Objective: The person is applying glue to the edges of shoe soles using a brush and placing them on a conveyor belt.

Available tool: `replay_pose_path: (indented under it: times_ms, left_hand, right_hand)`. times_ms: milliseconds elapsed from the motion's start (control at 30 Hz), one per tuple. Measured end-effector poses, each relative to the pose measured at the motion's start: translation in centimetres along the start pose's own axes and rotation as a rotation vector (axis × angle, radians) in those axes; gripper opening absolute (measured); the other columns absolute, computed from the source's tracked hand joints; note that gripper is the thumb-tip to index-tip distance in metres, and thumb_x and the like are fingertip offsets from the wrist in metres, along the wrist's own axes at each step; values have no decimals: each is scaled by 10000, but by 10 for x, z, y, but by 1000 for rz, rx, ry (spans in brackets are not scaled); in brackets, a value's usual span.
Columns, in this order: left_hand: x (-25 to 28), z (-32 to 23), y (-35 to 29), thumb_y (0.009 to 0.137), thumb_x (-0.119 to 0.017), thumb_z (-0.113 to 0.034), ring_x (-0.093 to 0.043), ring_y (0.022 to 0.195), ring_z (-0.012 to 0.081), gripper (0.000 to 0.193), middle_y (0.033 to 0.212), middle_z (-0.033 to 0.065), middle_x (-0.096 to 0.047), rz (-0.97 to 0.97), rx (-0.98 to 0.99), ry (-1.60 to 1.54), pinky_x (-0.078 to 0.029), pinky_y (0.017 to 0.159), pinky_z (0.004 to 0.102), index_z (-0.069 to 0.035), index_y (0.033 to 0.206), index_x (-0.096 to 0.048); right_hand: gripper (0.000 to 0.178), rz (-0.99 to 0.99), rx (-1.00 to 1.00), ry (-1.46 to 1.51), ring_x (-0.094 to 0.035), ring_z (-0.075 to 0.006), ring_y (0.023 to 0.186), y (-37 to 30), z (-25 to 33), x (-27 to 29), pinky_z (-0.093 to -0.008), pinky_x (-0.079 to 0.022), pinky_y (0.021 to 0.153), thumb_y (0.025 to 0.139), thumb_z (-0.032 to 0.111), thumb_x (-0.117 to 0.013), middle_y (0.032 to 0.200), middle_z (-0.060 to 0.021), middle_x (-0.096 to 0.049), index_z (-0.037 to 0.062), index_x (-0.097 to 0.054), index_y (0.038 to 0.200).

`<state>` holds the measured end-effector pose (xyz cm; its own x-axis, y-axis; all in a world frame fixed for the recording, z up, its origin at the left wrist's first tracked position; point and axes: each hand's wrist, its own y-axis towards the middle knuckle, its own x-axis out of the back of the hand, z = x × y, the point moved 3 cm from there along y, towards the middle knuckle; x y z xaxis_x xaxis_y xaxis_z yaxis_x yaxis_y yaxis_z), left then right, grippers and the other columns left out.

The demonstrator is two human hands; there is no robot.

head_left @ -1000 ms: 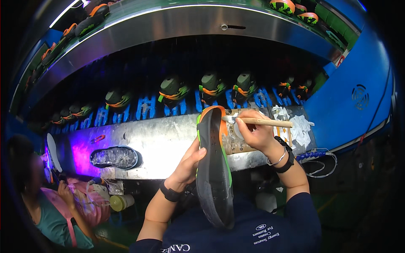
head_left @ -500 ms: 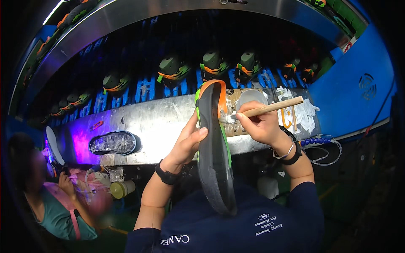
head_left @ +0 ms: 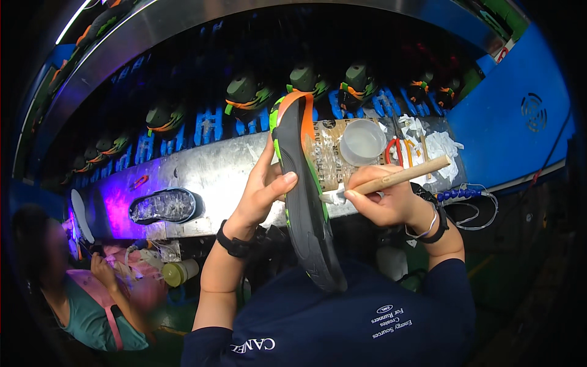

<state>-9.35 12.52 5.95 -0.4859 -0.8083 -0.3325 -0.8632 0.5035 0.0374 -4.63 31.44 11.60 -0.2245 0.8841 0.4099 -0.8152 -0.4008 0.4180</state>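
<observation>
My left hand (head_left: pixel 264 194) grips a long shoe sole (head_left: pixel 298 162) by its edge, thumb across the near face. The sole is dark grey and black, with an orange end and bright green along its sides. It stands tilted, its far end over the bench and its dark end near my shirt. In my right hand (head_left: pixel 384 199) is a brush (head_left: pixel 403 175) with a thick wooden handle. The pale brush tip touches or nearly touches the sole's right edge; the exact contact is too small to tell. A translucent cup (head_left: pixel 362 142) of whitish content stands just beyond my right hand.
Brown cardboard (head_left: pixel 327 156) lies under the cup. White crumpled paper (head_left: pixel 441 153) and red-handled pliers (head_left: pixel 394 151) are to its right. Another sole (head_left: pixel 164 206) rests on the metal bench (head_left: pixel 226 162). Several shoes (head_left: pixel 247 92) sit on blue racks behind. A co-worker (head_left: pixel 92 293) is at left.
The brush has moved down along the sole's right edge toward me. The sole has shifted up and left with my left hand. The cup shows more fully now.
</observation>
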Motion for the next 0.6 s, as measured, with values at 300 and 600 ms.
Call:
replay_pose_path:
  times_ms: [300, 600]
  left_hand:
    - [7, -9, 2, 722, -573, -193, -471, 710, 83, 853, 940, 122, -533, -14, -51, 60, -353, 552, 177, -66, 1358, -19]
    - [15, -24, -6, 747, -534, -262, -507, 789, 105, 719, 1021, 106, -509, -1, -31, 5, -401, 669, 206, -31, 1322, -169]
  right_hand:
    - [37, 152, -28, 51, -463, -41, 481, -7, 7, -2, -188, -347, 409, 734, 7, -581, 649, -22, -544, 10, -557, 762]
    - [94, -254, -75, 343, -479, -47, 589, -3, -10, 37, -166, -374, 503, 764, 23, -506, 709, -52, -546, -30, -546, 830]
